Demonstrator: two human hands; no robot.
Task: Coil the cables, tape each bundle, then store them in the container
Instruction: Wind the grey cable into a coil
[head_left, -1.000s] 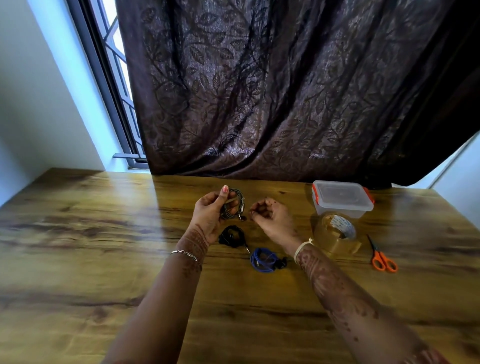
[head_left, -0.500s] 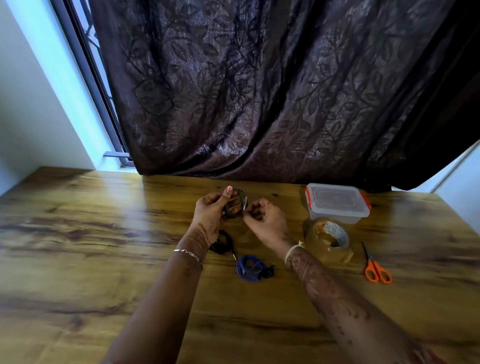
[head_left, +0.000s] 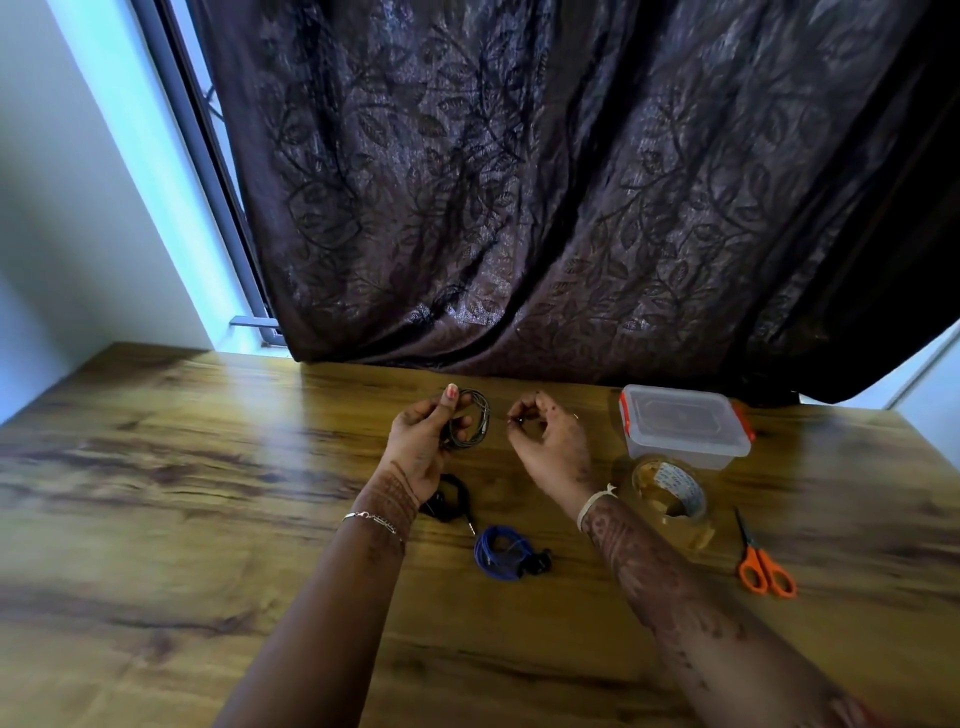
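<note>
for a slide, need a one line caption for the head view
Left hand holds a coiled grey cable over the table, right hand beside it, tape and container nearby.

We look down on a wooden desk (head_left: 156, 493) with dark grain streaks, glossy where daylight falls on its left part. Behind it a dark brown curtain (head_left: 519, 182) with a leaf pattern hangs to the desk's far edge. To its left we see a grey window frame (head_left: 202, 156) beside a pale wall (head_left: 62, 208).

Left window (head_left: 189, 104) daylight, table (head_left: 291, 415) glare; edges warped
</note>
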